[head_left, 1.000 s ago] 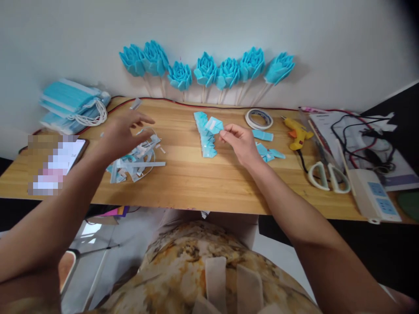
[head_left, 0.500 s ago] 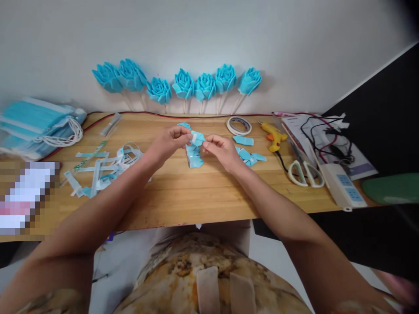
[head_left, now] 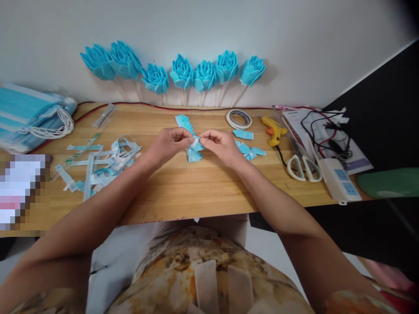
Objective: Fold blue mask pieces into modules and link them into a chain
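Note:
Between both hands is a small folded blue piece of mask fabric [head_left: 197, 143], with a white patch on its side. My left hand [head_left: 175, 144] pinches it from the left, thumb against forefinger. From the right, my right hand [head_left: 218, 146] pinches its other edge, the fingertips of both hands nearly meeting. Beneath and behind them, a row of overlapping folded blue pieces [head_left: 183, 122] lies on the wooden table [head_left: 196, 192]; the hands hide part of it. More cut blue pieces [head_left: 247, 149] lie just right of my right hand.
Several blue fabric flowers [head_left: 181, 72] on sticks lean against the wall. Tape roll [head_left: 238, 118], yellow glue gun [head_left: 275, 131], scissors [head_left: 304, 169] and power strip [head_left: 340, 179] are at right. Mask scraps [head_left: 94, 165] and a pack of masks [head_left: 32, 117] are at left.
My two hands have drawn closer together on the folded piece, the fingertips now nearly touching. The view has tilted slightly, so the row behind shows more.

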